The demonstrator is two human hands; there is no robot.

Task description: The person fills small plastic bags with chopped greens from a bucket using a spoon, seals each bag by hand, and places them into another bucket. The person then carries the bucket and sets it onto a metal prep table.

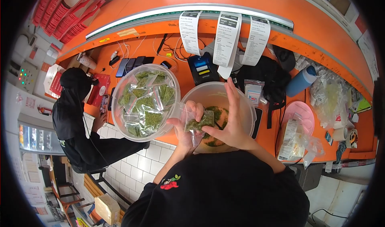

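Observation:
My left hand (185,135) is closed round a small clear plastic bag (202,122) filled with chopped green herb. My right hand (236,125) has its fingers stretched upward, and its thumb touches the bag's right side. Beneath both hands stands a round plastic tub (251,106) with loose green herb (211,141) in the bottom. To the left, a second translucent tub (115,102) is full of similar herb-filled bags (147,102).
Printed receipts (227,38) hang from the shelf edge above an orange counter (185,84). A card terminal (203,68) sits behind the tubs. Right are a pink bowl (303,110), a blue bottle (301,81) and plastic bags (331,92). A person in black (76,119) sits at left.

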